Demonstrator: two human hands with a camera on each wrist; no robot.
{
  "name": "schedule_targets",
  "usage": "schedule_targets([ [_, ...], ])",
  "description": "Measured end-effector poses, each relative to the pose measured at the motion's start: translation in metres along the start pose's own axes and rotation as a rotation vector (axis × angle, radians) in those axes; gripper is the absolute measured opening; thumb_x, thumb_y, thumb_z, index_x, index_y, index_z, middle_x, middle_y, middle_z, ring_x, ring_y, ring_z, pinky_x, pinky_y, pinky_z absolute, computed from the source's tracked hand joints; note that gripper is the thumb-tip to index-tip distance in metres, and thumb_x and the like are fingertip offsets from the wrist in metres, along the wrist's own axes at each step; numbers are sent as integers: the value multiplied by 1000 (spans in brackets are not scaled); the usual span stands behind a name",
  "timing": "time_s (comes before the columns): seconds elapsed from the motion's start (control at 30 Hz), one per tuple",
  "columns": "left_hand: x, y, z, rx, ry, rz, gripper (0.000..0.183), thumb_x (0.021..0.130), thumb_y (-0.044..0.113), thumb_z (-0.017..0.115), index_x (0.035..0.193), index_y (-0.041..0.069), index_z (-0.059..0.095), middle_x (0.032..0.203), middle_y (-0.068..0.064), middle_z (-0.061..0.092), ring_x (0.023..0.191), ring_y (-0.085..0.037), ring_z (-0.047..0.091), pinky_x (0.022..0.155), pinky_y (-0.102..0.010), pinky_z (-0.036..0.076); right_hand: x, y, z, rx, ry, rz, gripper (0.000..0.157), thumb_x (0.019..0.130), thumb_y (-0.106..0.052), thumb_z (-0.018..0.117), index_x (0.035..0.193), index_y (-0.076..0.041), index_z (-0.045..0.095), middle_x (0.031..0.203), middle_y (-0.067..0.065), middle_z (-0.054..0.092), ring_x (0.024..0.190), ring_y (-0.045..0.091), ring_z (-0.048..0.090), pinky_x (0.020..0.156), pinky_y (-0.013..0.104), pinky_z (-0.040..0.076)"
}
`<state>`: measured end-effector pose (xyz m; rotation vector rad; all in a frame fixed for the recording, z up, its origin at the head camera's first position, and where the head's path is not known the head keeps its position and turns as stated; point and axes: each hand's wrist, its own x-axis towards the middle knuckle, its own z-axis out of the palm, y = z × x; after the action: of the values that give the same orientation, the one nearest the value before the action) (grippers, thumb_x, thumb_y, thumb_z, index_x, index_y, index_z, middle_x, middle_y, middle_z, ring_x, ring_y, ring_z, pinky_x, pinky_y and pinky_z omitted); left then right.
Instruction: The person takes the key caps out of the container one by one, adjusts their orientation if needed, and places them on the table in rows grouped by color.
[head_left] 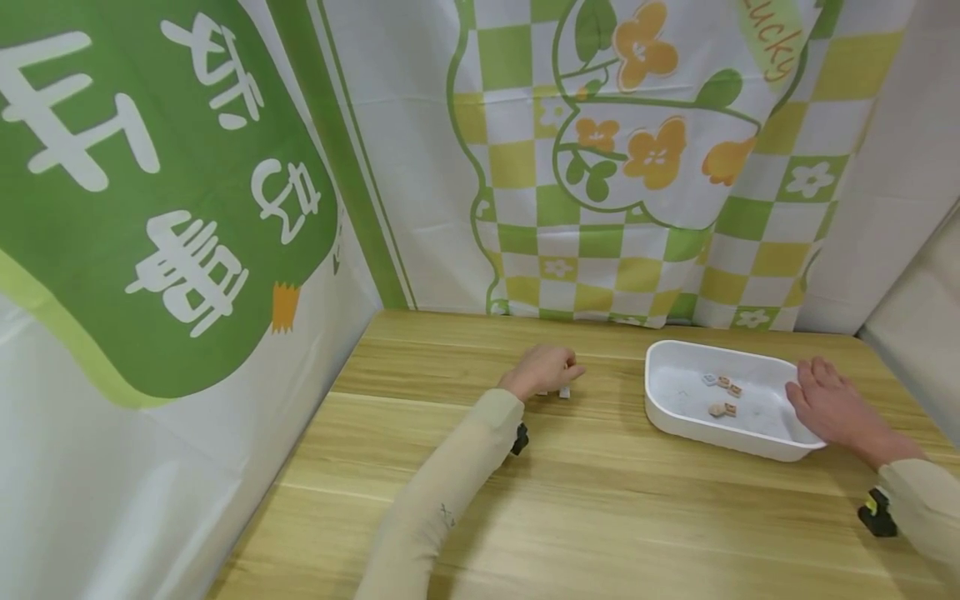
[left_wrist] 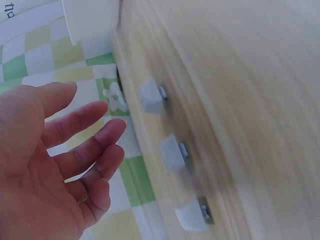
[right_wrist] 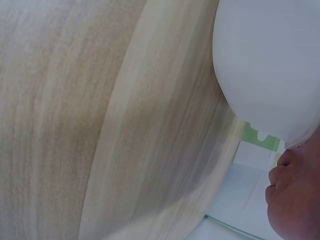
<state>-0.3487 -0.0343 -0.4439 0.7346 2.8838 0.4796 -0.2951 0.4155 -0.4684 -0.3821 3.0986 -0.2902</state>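
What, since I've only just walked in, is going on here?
A person's left hand, holding nothing, is close to three small white pieces in a row on the wooden table. Their right hand rests on the right end of a white tray, where several small tiles lie.

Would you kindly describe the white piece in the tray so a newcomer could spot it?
On the table, find the white tray at the right hand. Inside, the piece sits at the left end of the far group of three. It alone looks white; its neighbours are brownish.
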Motion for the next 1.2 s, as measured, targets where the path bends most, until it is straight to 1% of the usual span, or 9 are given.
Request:
schedule_targets([
  [0.13,3,7,-2,-18,6,29,32,103,37,48,83,17,63,64,5,50,52,-7,40,51,-22,34,0,0,0,-2,-9,6,71,107,-35,16,141,27,12,143,53,9,135,65,9,108,72,15],
  [0.37,11,24,0,-71,16,79,40,104,34,47,68,17,45,55,5,36,48,-7,30,50,-22,27,0,2,0,2,-11,5,72,107,-36,16,141,27,12,143,53,9,136,65,8,108,72,14],
  [0.47,15,30,3,-66,30,100,36,103,34,47,70,18,49,57,6,39,49,-6,32,50,-20,29,-1,2,1,-10,-9,-2,71,107,-35,16,141,27,12,143,52,10,136,65,9,108,72,15],
  [0.6,20,39,7,-59,51,127,29,103,34,47,81,19,59,64,6,49,54,-6,40,52,-19,34,-1,2,1,-6,-8,-7,70,107,-35,16,141,27,12,144,52,9,137,64,7,109,71,14],
  [0.7,23,46,8,-61,72,159,29,103,33,47,82,18,61,67,5,53,57,-6,43,53,-19,35,0,2,1,-5,10,-16,69,107,-33,17,140,28,15,143,52,11,137,64,9,109,71,15],
  [0.83,27,58,11,-68,117,198,30,102,30,47,76,18,57,66,6,51,57,-6,43,54,-18,34,1,3,2,-25,40,-25,67,107,-31,18,138,29,18,141,53,16,135,65,15,107,71,18],
  [0.97,31,71,14,-99,164,216,32,101,28,47,71,18,51,62,6,46,55,-5,39,53,-16,31,1,3,3,-23,47,-28,67,107,-31,19,138,29,18,141,53,16,135,65,15,106,72,19],
  [1.1,36,83,19,-149,202,250,28,101,27,47,76,19,55,64,7,48,56,-3,41,54,-13,32,0,3,4,-5,37,-25,69,107,-32,18,140,28,16,143,53,12,137,64,10,107,72,17],
  [1.2,41,91,24,-177,209,286,26,102,27,46,81,18,58,67,7,50,58,-3,42,56,-12,33,-1,3,4,-2,43,-25,68,107,-32,18,140,28,16,143,52,12,137,64,9,107,72,16],
])
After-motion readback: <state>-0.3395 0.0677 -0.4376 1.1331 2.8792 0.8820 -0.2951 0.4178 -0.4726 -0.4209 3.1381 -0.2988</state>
